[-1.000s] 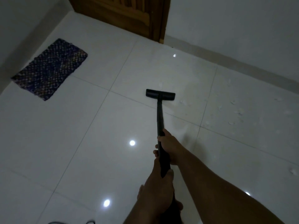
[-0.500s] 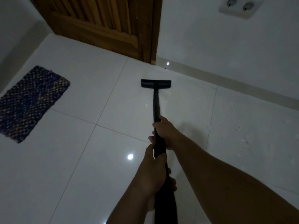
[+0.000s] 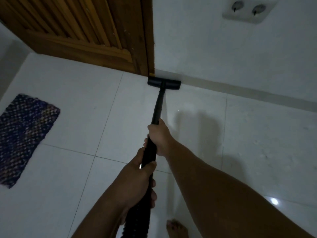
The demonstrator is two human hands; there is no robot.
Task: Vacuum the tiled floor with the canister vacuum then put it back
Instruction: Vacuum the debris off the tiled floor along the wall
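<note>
The black vacuum wand (image 3: 157, 107) runs from my hands up to its flat floor nozzle (image 3: 164, 82). The nozzle rests on the white tiled floor (image 3: 77, 103), right against the skirting where the wall meets the door frame. My right hand (image 3: 160, 136) grips the wand higher up. My left hand (image 3: 137, 179) grips it lower, where the ribbed hose (image 3: 135, 225) begins. The canister itself is out of view.
A wooden slatted door (image 3: 82, 30) stands at the top left. A dark woven mat (image 3: 24, 134) lies on the floor at the left. A double wall socket (image 3: 247, 12) sits on the white wall. My bare foot (image 3: 176, 228) shows at the bottom.
The nozzle has slid forward across the tile until it reached the skirting by the door frame. My view has moved closer to the wall, and both hands kept their grip.
</note>
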